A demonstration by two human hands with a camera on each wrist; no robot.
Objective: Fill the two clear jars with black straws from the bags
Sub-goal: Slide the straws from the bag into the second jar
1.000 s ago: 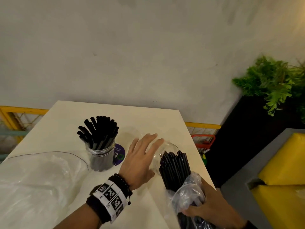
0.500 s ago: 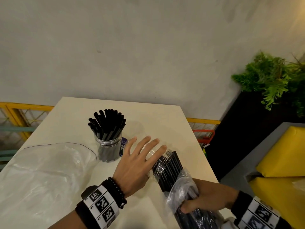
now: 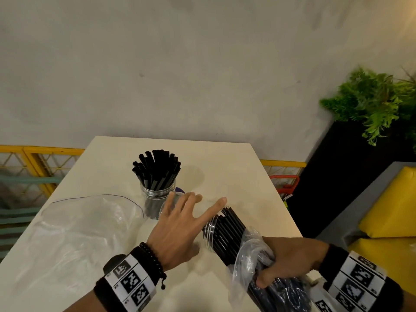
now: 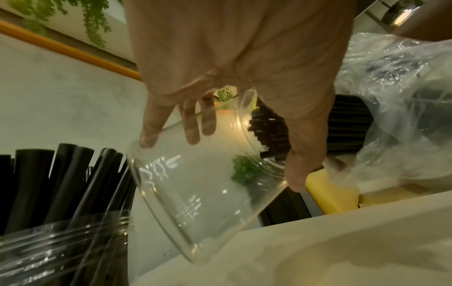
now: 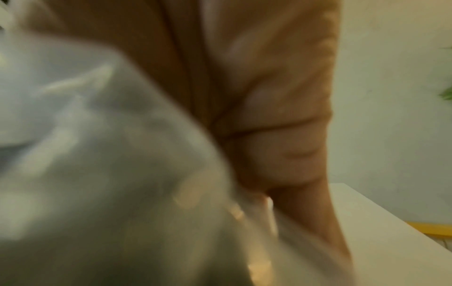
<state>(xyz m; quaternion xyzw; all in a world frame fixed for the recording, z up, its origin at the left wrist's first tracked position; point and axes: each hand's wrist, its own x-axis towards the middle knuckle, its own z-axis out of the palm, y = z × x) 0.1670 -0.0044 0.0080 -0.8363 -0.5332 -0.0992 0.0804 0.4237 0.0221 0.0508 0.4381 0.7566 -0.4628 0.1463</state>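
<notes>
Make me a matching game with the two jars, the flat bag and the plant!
Things:
1. upright jar
2. tilted jar
3. flat bag
4. plant

States:
A. held by the left hand
B. green, off to the right
C. full of black straws
D. lying empty on the table

Pairs: 1-C, 2-A, 3-D, 4-B

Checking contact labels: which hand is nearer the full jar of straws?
Left. The left hand holds the tilted empty jar right beside the full jar. The right hand grips the bag of straws farther away, near the table edge.
</notes>
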